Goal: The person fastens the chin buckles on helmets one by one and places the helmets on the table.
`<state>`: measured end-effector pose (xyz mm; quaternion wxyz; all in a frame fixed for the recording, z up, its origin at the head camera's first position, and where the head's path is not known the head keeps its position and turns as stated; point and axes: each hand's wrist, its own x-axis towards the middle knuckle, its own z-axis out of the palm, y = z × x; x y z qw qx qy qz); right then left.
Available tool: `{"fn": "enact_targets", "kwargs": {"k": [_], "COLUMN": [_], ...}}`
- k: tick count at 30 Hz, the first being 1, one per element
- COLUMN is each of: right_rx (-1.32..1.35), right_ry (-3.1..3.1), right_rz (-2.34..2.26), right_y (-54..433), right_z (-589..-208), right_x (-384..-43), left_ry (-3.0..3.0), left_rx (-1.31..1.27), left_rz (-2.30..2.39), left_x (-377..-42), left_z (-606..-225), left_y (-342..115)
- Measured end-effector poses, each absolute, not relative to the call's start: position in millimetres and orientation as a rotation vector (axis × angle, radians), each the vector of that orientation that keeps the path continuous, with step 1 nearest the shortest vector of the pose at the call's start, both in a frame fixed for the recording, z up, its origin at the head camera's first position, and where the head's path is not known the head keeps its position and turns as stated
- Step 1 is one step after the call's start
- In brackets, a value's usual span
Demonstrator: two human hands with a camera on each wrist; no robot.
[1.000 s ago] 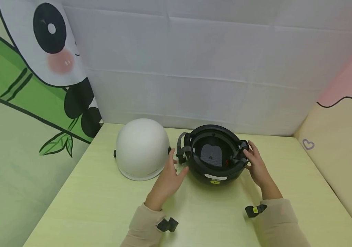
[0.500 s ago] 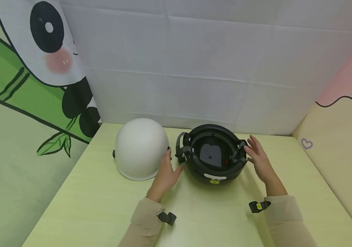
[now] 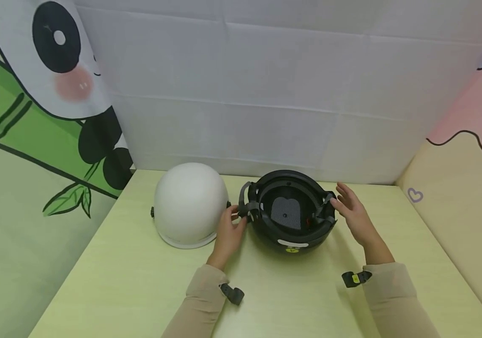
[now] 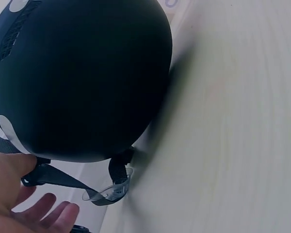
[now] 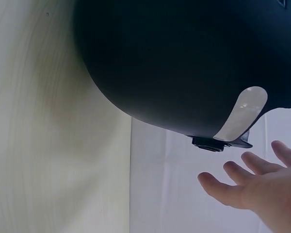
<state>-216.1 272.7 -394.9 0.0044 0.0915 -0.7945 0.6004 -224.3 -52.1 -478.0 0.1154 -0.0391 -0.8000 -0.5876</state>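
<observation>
A black helmet (image 3: 285,216) lies upside down on the table, its padded inside facing up. At its left side my left hand (image 3: 229,234) holds the grey chin strap (image 3: 243,199) close to the rim, with the thumb (image 4: 19,164) against the strap and the other fingers loosely bent below. Part of the strap (image 4: 65,178) dangles past the fingers in the left wrist view. My right hand (image 3: 355,218) hovers beside the helmet's right rim, fingers spread and holding nothing; the right wrist view shows a gap between these fingertips (image 5: 206,178) and the helmet shell (image 5: 174,73).
A white helmet (image 3: 190,204) sits dome up, just left of my left hand. The pale wooden table (image 3: 283,300) meets a white cloth wall (image 3: 275,94) behind both helmets. Printed panels (image 3: 76,150) stand at the left and right sides.
My left hand has closed in on the black helmet's chin strap from beside the white helmet. My right hand has let go of the right rim and drawn slightly away. Both helmets stay put.
</observation>
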Motion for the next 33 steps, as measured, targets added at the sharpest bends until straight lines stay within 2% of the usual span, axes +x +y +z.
{"fn": "enact_targets", "kwargs": {"k": [5,14,21,25,33], "right_rx": [0.288,0.281,0.503,0.618,0.627], "right_ry": [-2.514,-2.755,-2.886,-2.899,-2.98], "right_rz": [1.835,1.41,0.965,0.905,0.789], "right_y": [274.3,273.1,268.4,266.4,264.0], "right_z": [-394.3,-382.3,-374.1,-371.9,-377.4], "right_x": [-217.5,-226.0,-235.0,-237.0,-238.2], "left_ry": [-2.276,-2.279,-2.291,-2.28,-2.238], "left_rx": [-0.103,-0.083,-0.067,-0.062,-0.054], "left_rz": [-1.743,-1.747,-1.742,-1.747,-1.752], "left_x": [-227.5,-231.0,-232.0,-230.5,-224.6], "left_z": [-482.9,-486.6,-491.9,-491.9,-486.2], "left_y": [-49.8,-48.0,-49.0,-51.4,-57.1]}}
